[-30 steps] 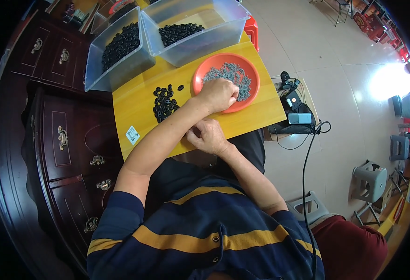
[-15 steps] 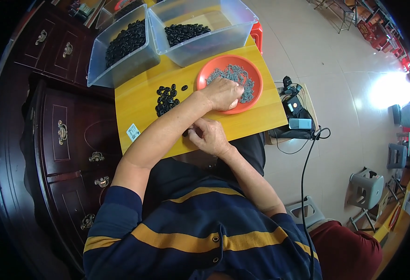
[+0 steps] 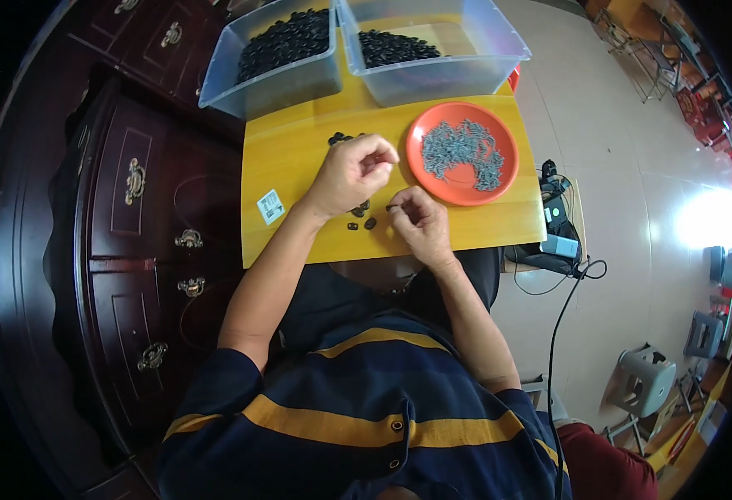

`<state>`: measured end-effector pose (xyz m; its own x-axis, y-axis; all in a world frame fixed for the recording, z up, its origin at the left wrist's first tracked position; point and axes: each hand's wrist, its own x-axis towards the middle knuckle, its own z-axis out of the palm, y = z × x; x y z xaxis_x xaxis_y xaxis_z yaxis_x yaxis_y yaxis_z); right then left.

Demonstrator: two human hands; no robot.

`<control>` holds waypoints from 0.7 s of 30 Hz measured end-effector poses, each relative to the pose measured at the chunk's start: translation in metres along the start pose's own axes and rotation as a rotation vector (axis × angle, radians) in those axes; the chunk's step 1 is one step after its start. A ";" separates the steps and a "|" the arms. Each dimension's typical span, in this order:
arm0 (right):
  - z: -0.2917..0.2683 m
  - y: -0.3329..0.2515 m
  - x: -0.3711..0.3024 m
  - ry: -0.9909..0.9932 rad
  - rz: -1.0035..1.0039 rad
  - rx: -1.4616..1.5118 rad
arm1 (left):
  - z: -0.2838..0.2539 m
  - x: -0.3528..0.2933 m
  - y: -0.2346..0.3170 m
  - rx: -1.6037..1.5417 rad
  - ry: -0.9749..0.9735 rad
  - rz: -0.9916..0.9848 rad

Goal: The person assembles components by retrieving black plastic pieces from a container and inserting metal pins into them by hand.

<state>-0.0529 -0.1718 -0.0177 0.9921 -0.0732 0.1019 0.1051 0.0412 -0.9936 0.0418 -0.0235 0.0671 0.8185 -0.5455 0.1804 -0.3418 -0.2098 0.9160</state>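
Over the middle of the yellow board [image 3: 291, 158], my left hand [image 3: 348, 177] is closed with thumb and fingertips together; anything between them is too small to make out. Close by on its right, my right hand [image 3: 423, 223] pinches a small black oval piece [image 3: 392, 207] between thumb and fingers. Several loose black oval pieces [image 3: 370, 223] lie just under and beside the left hand, and others [image 3: 338, 137] show beyond it, partly hidden. Past the hands at the right stands an orange plate [image 3: 416, 173] full of small thin grey pieces [image 3: 453, 150].
Two translucent bins [image 3: 291, 83] [image 3: 449, 79] with black oval pieces stand at the board's far edge. A white label [image 3: 270, 206] lies at the left. Dark wooden drawers [image 3: 124, 200] flank the left side. Black cables and a small device [image 3: 559, 245] sit at the right.
My left hand has come out of the orange plate, back and leftward over the board. My right hand sits farther from the board's near edge. The whole view has shifted, moving the board rightward.
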 end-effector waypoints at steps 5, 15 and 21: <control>-0.001 0.011 0.003 0.008 0.019 0.045 | -0.013 -0.059 -0.014 -0.207 0.176 -0.145; 0.010 -0.004 -0.010 -0.078 0.151 0.303 | 0.008 -0.105 -0.026 -0.277 0.284 -0.173; 0.015 0.005 -0.015 -0.059 0.146 0.238 | 0.023 -0.099 -0.028 -0.123 0.306 -0.096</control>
<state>-0.0659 -0.1557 -0.0239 0.9995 0.0085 -0.0320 -0.0331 0.2804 -0.9593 -0.0408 0.0176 0.0149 0.9511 -0.2556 0.1735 -0.2137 -0.1386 0.9670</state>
